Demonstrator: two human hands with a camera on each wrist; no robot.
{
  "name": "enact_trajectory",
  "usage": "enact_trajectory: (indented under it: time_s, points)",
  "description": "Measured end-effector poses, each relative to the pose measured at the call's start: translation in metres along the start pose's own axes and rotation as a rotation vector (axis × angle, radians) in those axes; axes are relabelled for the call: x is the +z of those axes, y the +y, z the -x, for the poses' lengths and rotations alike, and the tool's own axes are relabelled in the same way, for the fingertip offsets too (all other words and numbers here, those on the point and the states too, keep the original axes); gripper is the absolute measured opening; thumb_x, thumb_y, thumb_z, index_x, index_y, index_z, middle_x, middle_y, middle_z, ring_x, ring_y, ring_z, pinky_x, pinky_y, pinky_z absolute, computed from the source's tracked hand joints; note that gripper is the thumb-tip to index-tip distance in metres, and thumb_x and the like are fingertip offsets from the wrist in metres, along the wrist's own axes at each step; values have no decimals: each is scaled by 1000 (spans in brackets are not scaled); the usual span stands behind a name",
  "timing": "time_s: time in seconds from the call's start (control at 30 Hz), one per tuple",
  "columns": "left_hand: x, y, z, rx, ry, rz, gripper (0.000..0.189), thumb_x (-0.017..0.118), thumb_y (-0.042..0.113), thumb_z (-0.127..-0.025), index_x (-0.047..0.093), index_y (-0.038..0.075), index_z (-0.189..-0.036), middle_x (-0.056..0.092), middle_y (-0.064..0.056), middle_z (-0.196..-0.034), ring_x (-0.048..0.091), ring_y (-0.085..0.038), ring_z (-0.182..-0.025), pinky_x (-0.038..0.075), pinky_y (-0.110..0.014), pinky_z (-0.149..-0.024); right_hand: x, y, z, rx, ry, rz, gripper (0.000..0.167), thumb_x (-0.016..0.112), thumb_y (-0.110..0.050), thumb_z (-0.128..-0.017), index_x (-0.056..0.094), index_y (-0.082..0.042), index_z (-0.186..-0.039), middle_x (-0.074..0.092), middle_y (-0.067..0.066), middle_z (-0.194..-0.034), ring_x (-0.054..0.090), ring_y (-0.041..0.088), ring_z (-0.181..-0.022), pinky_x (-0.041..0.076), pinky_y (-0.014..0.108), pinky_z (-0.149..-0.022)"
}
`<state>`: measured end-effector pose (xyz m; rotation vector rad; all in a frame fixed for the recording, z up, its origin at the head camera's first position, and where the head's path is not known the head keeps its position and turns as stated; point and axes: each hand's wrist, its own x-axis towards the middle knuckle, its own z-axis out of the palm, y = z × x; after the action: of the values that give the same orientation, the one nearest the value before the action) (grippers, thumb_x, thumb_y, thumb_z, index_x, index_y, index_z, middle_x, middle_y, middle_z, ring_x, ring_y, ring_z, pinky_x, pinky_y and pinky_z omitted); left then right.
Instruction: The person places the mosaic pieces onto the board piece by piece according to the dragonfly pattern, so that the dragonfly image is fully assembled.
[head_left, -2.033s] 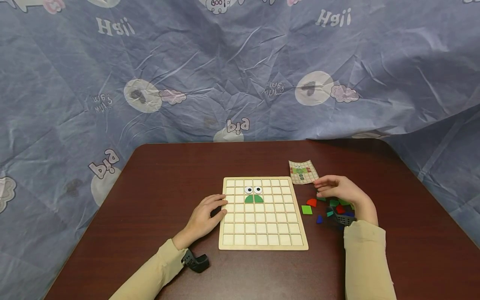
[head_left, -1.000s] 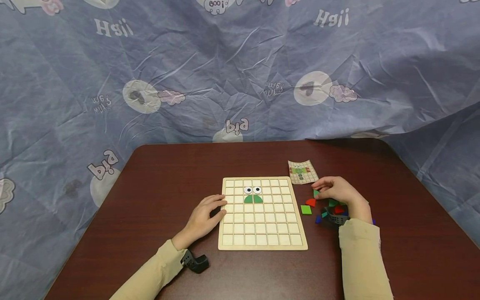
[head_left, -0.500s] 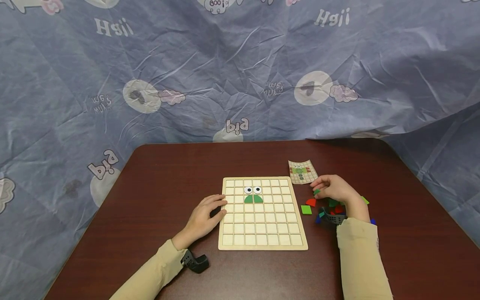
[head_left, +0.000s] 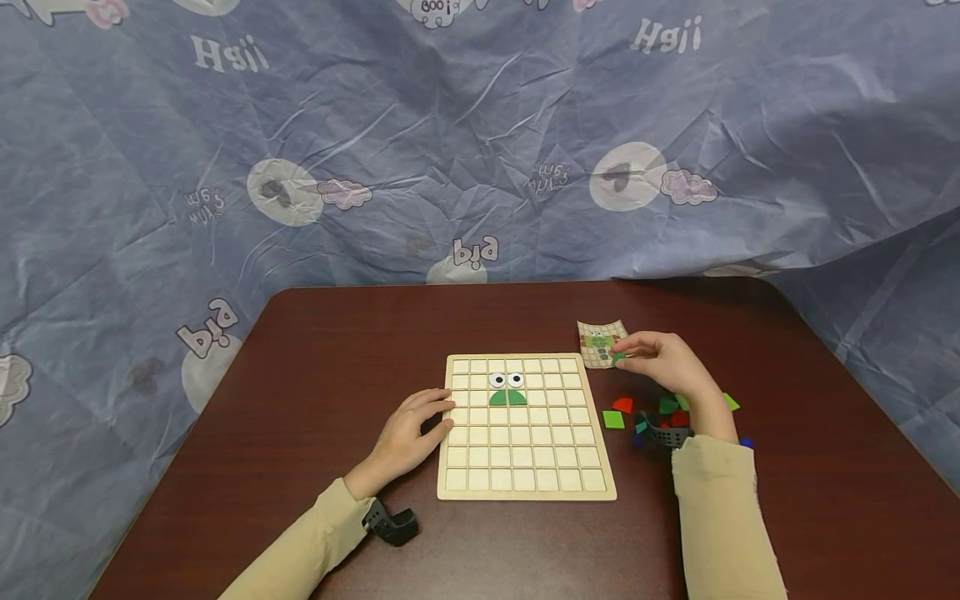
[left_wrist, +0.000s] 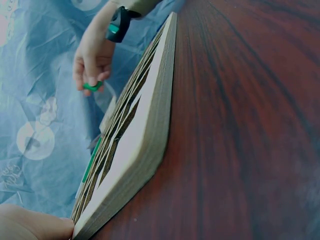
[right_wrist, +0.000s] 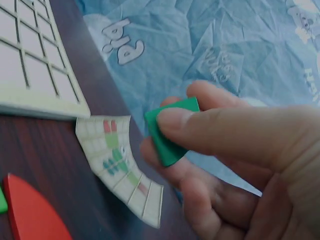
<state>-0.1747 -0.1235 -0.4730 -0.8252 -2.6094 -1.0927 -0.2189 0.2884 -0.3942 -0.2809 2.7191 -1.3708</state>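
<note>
A square wooden grid board (head_left: 528, 435) lies mid-table, with two round eye pieces (head_left: 506, 380) and two green quarter-round pieces (head_left: 507, 398) set in its upper cells. My left hand (head_left: 405, 433) rests at the board's left edge, fingers lying loosely along it. Between thumb and fingers my right hand (head_left: 663, 362) pinches a green quarter-round piece (right_wrist: 172, 132), raised above the table. In the head view that hand overlaps the lower right corner of a curled pattern card (head_left: 596, 343), which bears a small printed figure in a grid.
Right of the board lie a red quarter-round piece (head_left: 622, 404) and a light green square (head_left: 613, 419). Several more green, red and blue pieces are heaped under the right wrist, partly hidden by its camera (head_left: 667, 435). A patterned blue cloth (head_left: 480, 150) hangs behind the table.
My right hand has picked up the green quarter-round piece from beside the heap, then moved up and left toward the card. My left hand and the board have stayed put.
</note>
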Motion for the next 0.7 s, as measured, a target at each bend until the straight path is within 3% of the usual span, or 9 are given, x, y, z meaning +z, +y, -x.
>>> enact_trajectory:
  time_s: [0.2,0.47,0.7]
  points:
    - [1,-1,0,8,8,0,31,62,20,-92,65,5,-119,53,-9,-132,43,-26,-126,38,-50,-100,7,-14,-4,-90,-46,-1,29,60,-20,-94,64,-7,-119,59,16,-122,60,33,-103,49,49,-82]
    - [2,-3,0,4,0,-5,32,60,22,-93,64,6,-120,53,-8,-133,43,-25,-127,37,-48,-101,33,-30,-17,-157,-93,-65,31,68,-20,-88,66,-4,-115,66,12,-111,65,21,-94,52,42,-83]
    - [2,-3,1,10,10,-5,31,60,23,-93,65,6,-119,53,-7,-133,42,-24,-127,37,-48,-101,58,-49,-21,-178,-181,-99,28,70,-23,-86,68,-8,-109,69,6,-98,67,30,-86,52,44,-81]
